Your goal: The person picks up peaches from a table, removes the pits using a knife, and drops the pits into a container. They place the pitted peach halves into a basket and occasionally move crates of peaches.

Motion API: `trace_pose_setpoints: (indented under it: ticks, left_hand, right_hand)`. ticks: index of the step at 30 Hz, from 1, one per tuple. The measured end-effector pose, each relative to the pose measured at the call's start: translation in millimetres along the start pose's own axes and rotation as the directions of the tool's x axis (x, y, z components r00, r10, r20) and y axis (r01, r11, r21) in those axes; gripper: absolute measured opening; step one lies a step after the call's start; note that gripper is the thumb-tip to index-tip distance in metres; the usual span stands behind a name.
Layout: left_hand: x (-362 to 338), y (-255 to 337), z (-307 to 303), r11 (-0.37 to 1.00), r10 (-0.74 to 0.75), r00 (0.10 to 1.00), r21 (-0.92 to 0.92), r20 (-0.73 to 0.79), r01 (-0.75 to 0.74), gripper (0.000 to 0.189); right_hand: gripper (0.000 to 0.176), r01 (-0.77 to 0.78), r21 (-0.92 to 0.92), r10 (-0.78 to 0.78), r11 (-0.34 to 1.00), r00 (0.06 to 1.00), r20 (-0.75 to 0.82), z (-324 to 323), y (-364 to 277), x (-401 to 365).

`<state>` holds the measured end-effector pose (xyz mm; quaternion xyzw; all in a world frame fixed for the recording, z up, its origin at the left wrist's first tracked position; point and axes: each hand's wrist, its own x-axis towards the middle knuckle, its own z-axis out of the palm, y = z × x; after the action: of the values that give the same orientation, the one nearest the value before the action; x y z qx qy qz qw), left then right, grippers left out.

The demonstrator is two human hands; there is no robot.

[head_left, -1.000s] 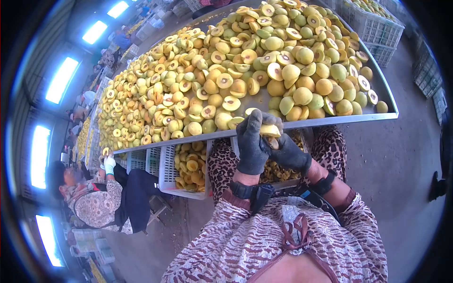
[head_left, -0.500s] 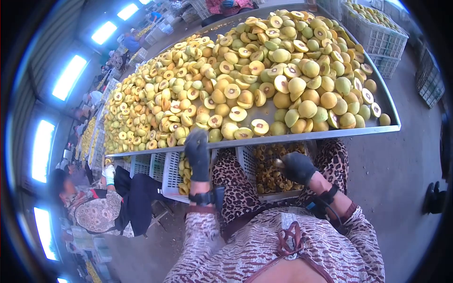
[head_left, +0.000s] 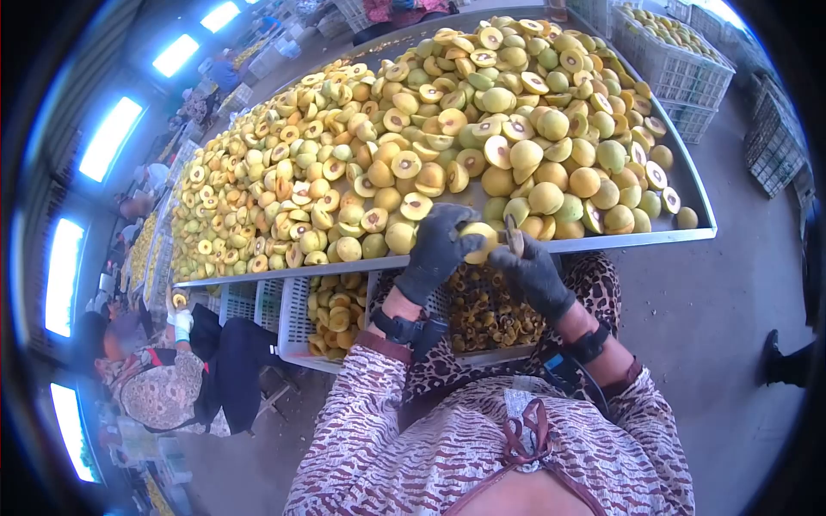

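Note:
In the head view my left hand (head_left: 439, 254), in a dark glove, is closed on a yellow peach half (head_left: 478, 242) just over the tray's front edge. My right hand (head_left: 535, 273), gloved too, grips a small tool (head_left: 514, 236) beside the fruit; its exact kind is hard to make out. A metal tray (head_left: 379, 264) in front carries a big heap of whole and halved yellow peaches (head_left: 404, 163), many with the brown stone showing. Below, a white basket (head_left: 295, 318) holds peach halves (head_left: 340, 314), and another container between my knees holds brown stones and scraps (head_left: 486, 318).
At the left a person (head_left: 172, 378) with white gloves sits by the tray. Stacked crates (head_left: 684, 82) of fruit stand at the back right, another crate (head_left: 774, 133) farther right. A dark shoe (head_left: 779, 365) shows at the right edge.
My left hand has moved right from the tray's left front edge and now holds a peach half. My right hand has risen from over the scraps container to meet it.

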<state>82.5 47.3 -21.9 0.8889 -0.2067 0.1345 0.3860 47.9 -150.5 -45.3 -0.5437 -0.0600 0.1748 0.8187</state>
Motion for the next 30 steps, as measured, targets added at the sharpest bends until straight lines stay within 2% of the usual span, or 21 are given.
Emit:
trace_pose_setpoints:
  ticks: [1,2,3,4,5,6,7,9,10,11,12,13,14,15,17,18,21,22,25,27,30]
  left_hand:
    - [-1.4,7.3,-3.8,1.000,0.005,0.996,-0.015,0.086,-0.004,0.046]
    - [-6.1,16.7,-9.7,0.888,-0.165,0.980,-0.414,0.114,0.198,0.052]
    - [-12.2,30.6,-14.3,0.585,-0.301,0.932,-0.733,0.202,0.348,0.058]
    - [-20.4,34.1,-12.8,0.589,-0.307,0.930,-0.728,0.200,0.351,0.058]
    - [-26.8,36.9,-9.4,0.679,-0.217,0.971,-0.698,0.103,0.226,0.060]
    - [-32.2,38.8,-4.6,0.748,-0.117,0.993,-0.657,0.011,0.095,0.062]
    - [-38.6,40.9,1.7,0.746,-0.128,0.992,-0.658,0.015,0.106,0.062]
    - [-49.9,44.0,11.1,0.347,-0.403,0.915,-0.924,0.009,0.162,0.054]
    - [-54.3,39.9,9.9,0.249,-0.403,0.914,-0.956,0.042,0.155,0.050]
    - [-53.0,38.6,12.4,0.246,-0.400,0.916,-0.958,0.039,0.149,0.050]
    - [-50.7,39.3,16.5,0.244,-0.431,0.902,-0.960,0.020,0.138,0.053]
    - [-51.9,40.4,20.9,0.238,-0.466,0.885,-0.962,0.008,0.134,0.056]
    - [-53.1,38.0,23.0,0.314,-0.438,0.899,-0.937,0.001,0.154,0.057]
    - [-54.5,36.1,25.5,0.306,-0.440,0.898,-0.939,0.009,0.159,0.057]
    - [-51.2,32.2,27.6,0.283,-0.458,0.888,-0.939,0.048,0.197,0.057]
    - [-50.2,36.1,28.4,0.306,-0.508,0.861,-0.928,0.031,0.214,0.059]
    - [-50.6,39.1,26.4,0.377,-0.499,0.866,-0.898,0.008,0.226,0.057]
    - [-50.2,40.7,27.6,0.376,-0.499,0.866,-0.898,0.010,0.227,0.057]
    - [-49.6,40.3,29.7,0.471,-0.565,0.815,-0.861,-0.127,0.192,0.054]
    - [-50.9,36.5,30.7,0.464,-0.604,0.785,-0.861,-0.137,0.207,0.051]
    - [-50.5,39.9,29.7,0.459,-0.559,0.819,-0.871,-0.128,0.177,0.052]
  right_hand:
    - [0.018,-0.122,0.102,0.116,0.987,0.991,0.059,4.5,-5.1,5.9]
    - [0.023,-0.162,0.237,0.126,0.958,0.979,0.161,3.3,-2.5,10.6]
    - [0.023,-0.166,0.238,0.126,0.957,0.977,0.175,9.4,-6.1,11.4]
    - [0.023,-0.226,0.432,0.153,0.873,0.968,0.198,18.9,-12.2,8.1]
    - [0.023,-0.272,0.609,0.172,0.745,0.961,0.218,27.3,-14.8,7.2]
    - [0.021,-0.305,0.594,0.217,0.745,0.952,0.217,32.7,-10.5,9.5]
    - [0.021,-0.313,0.596,0.228,0.740,0.949,0.217,32.7,-8.7,6.4]
    - [0.015,-0.260,0.207,0.236,0.943,0.963,0.131,32.0,-10.7,-2.0]
    - [0.014,-0.123,-0.013,0.124,0.992,0.989,0.075,34.2,-12.4,-5.1]
    - [0.014,-0.121,-0.020,0.122,0.992,0.990,0.074,32.8,-6.5,-4.5]
    - [0.014,0.140,-0.243,-0.129,0.960,0.990,0.058,30.9,0.4,-3.8]
    - [0.014,0.364,-0.451,-0.361,0.815,0.928,0.096,27.0,5.2,-6.5]
    - [0.015,0.249,-0.601,-0.179,0.760,0.968,0.175,16.3,4.2,-8.5]
    - [0.015,0.240,-0.604,-0.174,0.760,0.970,0.167,14.0,9.0,-10.3]
    - [0.014,0.375,-0.620,-0.318,0.689,0.925,0.206,10.9,18.1,-5.0]
    - [0.014,0.336,-0.642,-0.288,0.689,0.940,0.183,13.3,13.5,-4.6]
    - [0.016,0.356,-0.658,-0.310,0.664,0.931,0.191,15.4,16.4,0.1]
    - [0.016,0.354,-0.659,-0.310,0.664,0.932,0.189,16.8,16.2,0.1]
    - [0.019,0.369,-0.545,-0.288,0.753,0.929,0.231,24.1,14.9,0.7]
    - [0.020,0.213,-0.493,-0.136,0.844,0.973,0.188,27.6,16.7,-5.4]
    - [0.017,0.247,-0.537,-0.162,0.807,0.966,0.200,25.7,22.4,-10.4]
